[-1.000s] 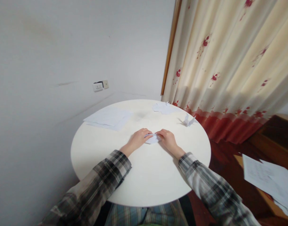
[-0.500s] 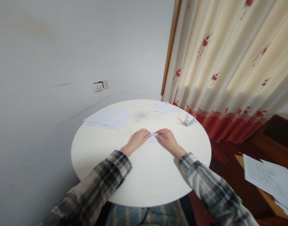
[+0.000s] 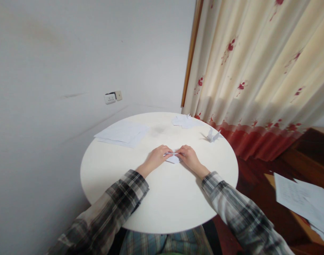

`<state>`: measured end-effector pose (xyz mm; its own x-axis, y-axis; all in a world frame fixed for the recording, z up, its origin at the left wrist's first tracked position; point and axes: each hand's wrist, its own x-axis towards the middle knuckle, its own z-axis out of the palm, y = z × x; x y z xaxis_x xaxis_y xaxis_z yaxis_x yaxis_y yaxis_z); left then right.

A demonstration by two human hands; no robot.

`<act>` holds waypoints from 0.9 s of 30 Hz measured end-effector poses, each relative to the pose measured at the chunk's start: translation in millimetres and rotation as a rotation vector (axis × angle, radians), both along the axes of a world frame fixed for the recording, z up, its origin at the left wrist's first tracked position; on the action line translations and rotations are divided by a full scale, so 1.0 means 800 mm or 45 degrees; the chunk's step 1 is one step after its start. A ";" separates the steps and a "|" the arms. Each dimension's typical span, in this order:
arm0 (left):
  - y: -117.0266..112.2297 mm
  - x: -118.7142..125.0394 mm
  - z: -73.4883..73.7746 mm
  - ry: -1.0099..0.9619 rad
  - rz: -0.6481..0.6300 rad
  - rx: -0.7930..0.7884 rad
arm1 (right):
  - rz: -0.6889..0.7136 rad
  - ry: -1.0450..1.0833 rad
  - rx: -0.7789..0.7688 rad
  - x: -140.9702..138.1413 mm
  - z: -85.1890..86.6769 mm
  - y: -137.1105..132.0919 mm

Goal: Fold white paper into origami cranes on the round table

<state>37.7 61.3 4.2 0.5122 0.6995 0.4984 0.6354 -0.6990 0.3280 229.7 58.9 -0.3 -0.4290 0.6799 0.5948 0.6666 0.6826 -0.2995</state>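
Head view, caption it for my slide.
Left hand and right hand pinch a small folded white paper on a round white table near a white paper crane.

Plain white wall (image 3: 71, 53), socket plate (image 3: 110, 97) low on it. Round white table (image 3: 162, 202) near it. Cream curtain (image 3: 257, 71), red flowers, red hem, at right; wooden frame (image 3: 190, 60) beside. Dark red-brown floor (image 3: 248, 177). Soft even light.

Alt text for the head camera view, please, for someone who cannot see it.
The person's left hand and right hand pinch a small folded paper between them on a round white table. Behind lie a stack of sheets at the left, loose paper scraps at the far edge and a paper crane at the right, near a flowered curtain.
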 end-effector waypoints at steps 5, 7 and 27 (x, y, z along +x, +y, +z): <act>0.001 0.001 0.001 0.027 -0.005 0.054 | -0.023 0.005 0.021 -0.002 -0.001 -0.001; 0.001 0.002 0.003 0.035 0.014 0.085 | -0.041 0.033 0.022 -0.002 -0.001 -0.001; 0.001 0.016 -0.006 -0.524 0.235 -0.344 | -0.268 0.354 0.144 -0.003 0.004 -0.008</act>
<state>50.9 61.9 -0.8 0.1682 0.8909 0.4220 0.5206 -0.4438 0.7294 227.4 52.4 3.1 -0.0978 0.6592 0.7456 0.6998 0.5782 -0.4194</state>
